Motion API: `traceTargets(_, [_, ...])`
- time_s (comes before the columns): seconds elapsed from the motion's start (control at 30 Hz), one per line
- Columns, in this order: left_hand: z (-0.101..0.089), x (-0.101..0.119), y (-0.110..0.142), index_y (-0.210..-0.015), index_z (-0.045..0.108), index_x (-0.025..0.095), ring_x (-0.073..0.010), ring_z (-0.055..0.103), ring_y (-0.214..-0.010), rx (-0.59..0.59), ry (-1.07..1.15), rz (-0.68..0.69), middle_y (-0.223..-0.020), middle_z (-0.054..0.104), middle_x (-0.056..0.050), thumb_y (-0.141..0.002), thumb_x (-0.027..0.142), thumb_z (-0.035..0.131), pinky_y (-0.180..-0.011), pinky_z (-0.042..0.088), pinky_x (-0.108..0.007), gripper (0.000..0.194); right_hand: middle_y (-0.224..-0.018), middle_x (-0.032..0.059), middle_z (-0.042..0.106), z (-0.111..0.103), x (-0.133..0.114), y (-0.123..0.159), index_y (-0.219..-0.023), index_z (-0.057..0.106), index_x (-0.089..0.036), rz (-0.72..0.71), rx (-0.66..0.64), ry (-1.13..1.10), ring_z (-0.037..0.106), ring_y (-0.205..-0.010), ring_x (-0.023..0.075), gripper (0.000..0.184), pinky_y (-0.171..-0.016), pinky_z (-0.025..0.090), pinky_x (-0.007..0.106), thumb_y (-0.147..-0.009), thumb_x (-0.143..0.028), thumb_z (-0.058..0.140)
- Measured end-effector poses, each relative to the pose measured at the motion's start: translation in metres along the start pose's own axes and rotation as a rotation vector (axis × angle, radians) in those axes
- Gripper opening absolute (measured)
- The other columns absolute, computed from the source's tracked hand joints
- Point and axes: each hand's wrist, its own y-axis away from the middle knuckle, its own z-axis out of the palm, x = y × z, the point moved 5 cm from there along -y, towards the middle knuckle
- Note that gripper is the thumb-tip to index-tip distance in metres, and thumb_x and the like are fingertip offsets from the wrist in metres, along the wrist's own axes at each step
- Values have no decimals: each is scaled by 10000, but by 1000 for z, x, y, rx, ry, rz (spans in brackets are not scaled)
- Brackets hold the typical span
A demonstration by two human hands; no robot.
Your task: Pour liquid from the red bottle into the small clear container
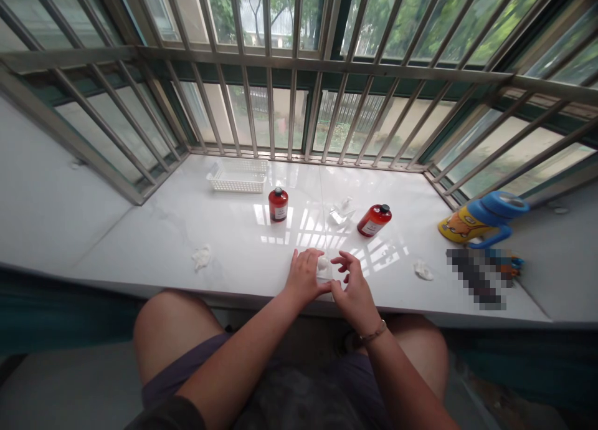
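Observation:
My left hand (303,274) is closed round the left side of a small, clear-and-white container (324,269) near the counter's front edge. Its fingers cover part of the container, so the exact kind does not show. Just to the right, my right hand (350,285) has its fingers apart and curved, with the thumb close to the container's near corner. Beyond the hands stand a red bottle with a black cap (278,207) and, further right, a second red bottle (374,220). Between these bottles lies a clear plastic piece with crumpled white material (342,214).
A white perforated basket (238,178) sits at the back left. Crumpled white tissues lie at left (201,257) and right (423,270). On the right are a yellow-and-blue flask (481,219) and a blurred-out dark object (474,278). Metal window bars (294,118) border the counter's back.

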Motion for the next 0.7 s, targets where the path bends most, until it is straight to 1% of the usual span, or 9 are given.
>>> traceTargets(0.1, [-2,2,-1,-1372,541,266,-347,612,-1351,0,-3,-2,-1394,663,-114,-737,471,902,-1319,228,-638,759,-1424,116,673,4,1,1,-1496,367,-275,62,-47,-96,652,-1080,251,693,-810,577,396,-842,-169,570])
traceTargets(0.17, [-3,3,-1,-1368,541,264,-348,613,-1351,-2,-2,-3,-1391,664,-116,-734,464,904,-1318,225,-641,757,-1348,106,708,6,3,1,-1489,365,-269,91,-39,-124,655,-1003,234,693,-781,572,381,-837,-169,575])
traceTargets(0.27, [-3,3,-2,-1363,538,255,-348,618,-1340,-4,4,-5,-1380,669,-120,-724,458,911,-1312,229,-649,768,-1236,96,724,6,7,2,-1471,361,-245,109,21,-144,625,-898,218,689,-738,563,364,-825,-185,592])
traceTargets(0.33, [-3,3,-2,-1361,536,250,-345,619,-1337,-4,7,-2,-1376,671,-119,-720,450,915,-1311,231,-654,771,-1283,114,722,6,7,3,-1478,347,-241,120,30,-179,634,-926,224,697,-724,559,356,-829,-192,597])
traceTargets(0.4, [-4,4,-2,-1359,537,249,-342,618,-1339,-3,8,0,-1375,671,-114,-726,440,912,-1311,231,-656,760,-1387,136,703,7,6,4,-1490,341,-246,121,10,-224,655,-1009,234,700,-746,565,359,-839,-191,590])
traceTargets(0.47, [-4,4,-2,-1357,541,252,-340,619,-1339,-3,7,-2,-1368,672,-109,-737,433,905,-1312,232,-655,741,-1416,136,701,7,5,5,-1497,343,-252,122,-6,-245,661,-1029,237,700,-758,568,364,-843,-186,582])
traceTargets(0.6, [-4,4,-2,-1350,548,266,-350,622,-1336,-4,-3,-8,-1369,669,-109,-718,418,917,-1314,234,-647,748,-1222,94,762,3,6,4,-1446,361,-247,138,46,-236,610,-822,202,661,-719,556,352,-832,-188,596])
traceTargets(0.63, [-3,4,-1,-1352,546,269,-351,622,-1335,-4,-5,-7,-1373,668,-109,-710,413,922,-1314,236,-647,758,-1213,94,761,2,7,4,-1428,366,-248,138,54,-246,597,-791,194,641,-714,556,349,-833,-191,598])
traceTargets(0.7, [-3,4,-2,-1359,539,268,-347,621,-1335,-2,-2,-4,-1374,669,-106,-716,408,920,-1314,237,-650,760,-1284,115,743,4,8,4,-1413,366,-257,141,35,-285,598,-769,185,615,-718,568,350,-846,-202,599])
